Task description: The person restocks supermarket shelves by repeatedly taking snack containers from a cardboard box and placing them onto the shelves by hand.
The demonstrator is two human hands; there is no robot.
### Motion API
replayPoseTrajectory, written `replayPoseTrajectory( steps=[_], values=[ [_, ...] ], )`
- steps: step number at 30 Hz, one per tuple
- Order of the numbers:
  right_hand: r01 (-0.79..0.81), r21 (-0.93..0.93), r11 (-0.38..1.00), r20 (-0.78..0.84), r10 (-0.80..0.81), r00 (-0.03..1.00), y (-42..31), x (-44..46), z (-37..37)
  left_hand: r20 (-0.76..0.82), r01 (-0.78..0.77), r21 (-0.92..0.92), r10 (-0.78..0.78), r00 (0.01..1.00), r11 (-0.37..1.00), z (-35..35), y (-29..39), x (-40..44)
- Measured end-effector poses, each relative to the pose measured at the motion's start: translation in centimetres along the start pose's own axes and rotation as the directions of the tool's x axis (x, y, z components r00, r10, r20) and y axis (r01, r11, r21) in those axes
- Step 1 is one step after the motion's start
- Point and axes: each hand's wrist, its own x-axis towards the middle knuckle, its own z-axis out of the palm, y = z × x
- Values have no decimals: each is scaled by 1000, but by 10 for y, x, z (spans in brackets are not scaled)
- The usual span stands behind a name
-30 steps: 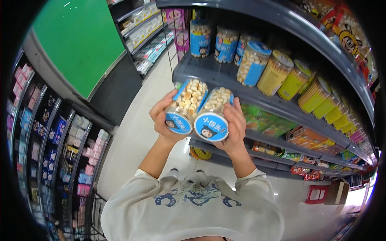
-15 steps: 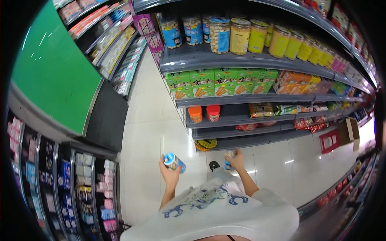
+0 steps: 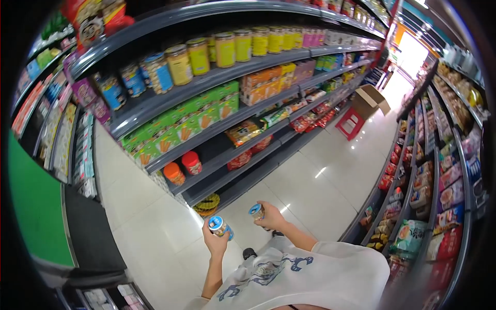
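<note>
In my left hand (image 3: 216, 243) is a clear snack jar (image 3: 221, 228) with a blue lid, fingers wrapped round its side and the lid tilted up toward me. My right hand (image 3: 270, 217) is closed on a second jar (image 3: 257, 211), also with a blue lid; my fingers cover part of it. Both jars hang in the air over the floor, apart from each other, in front of the lower shelves. Similar blue-labelled jars (image 3: 158, 73) stand at the left of an upper shelf.
Yellow canisters (image 3: 198, 57) and green boxes (image 3: 170, 129) line the shelves ahead. Two small tubs, an orange one (image 3: 174, 174) and a red one (image 3: 191, 163), sit lower. Down the aisle, a cardboard box (image 3: 368, 102) rests on a red stool (image 3: 350, 124). Packed shelves (image 3: 413, 196) run along the right.
My view has swung right along the aisle, so the shelves now slant away. The right-hand jar has come up and nearer the left one, its lid now showing. Both hands keep their grip.
</note>
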Motion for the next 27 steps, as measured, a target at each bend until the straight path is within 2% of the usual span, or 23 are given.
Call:
replayPoseTrajectory(
  steps=[2, 5, 8, 12, 16, 20, 25, 27],
  values=[
    [-47, 80, 996, -54, 51, 997, 6, -10, -16, 85, -36, 43, 32, 996, 998, 18, 16, 1],
    [-100, 146, 984, -225, 131, 965, 40, -29, -45, 221, -107, 76, 88, 971, 991, 46, 16, 2],
    [-176, 119, 977, -412, 210, 887, 90, -60, -77, 359, -216, 128, 158, 920, 968, 79, 25, -3],
    [-357, 81, 931, -575, 336, 746, 151, -106, -118, 517, -357, 164, 228, 825, 920, 136, 61, -19],
    [-427, 207, 880, -549, 466, 694, 203, -144, -155, 581, -377, 150, 227, 782, 914, 210, 92, -48],
    [-422, 266, 867, -572, 494, 655, 237, -171, -189, 639, -355, 0, 273, 719, 935, 293, 118, -95],
    [-378, 239, 895, -605, 441, 663, 277, -197, -233, 776, -506, -57, 357, 520, 861, 371, 166, -155],
    [-378, 255, 890, -620, 451, 642, 290, -212, -251, 815, -516, -78, 353, 460, 853, 395, 178, -173]
  ],
)
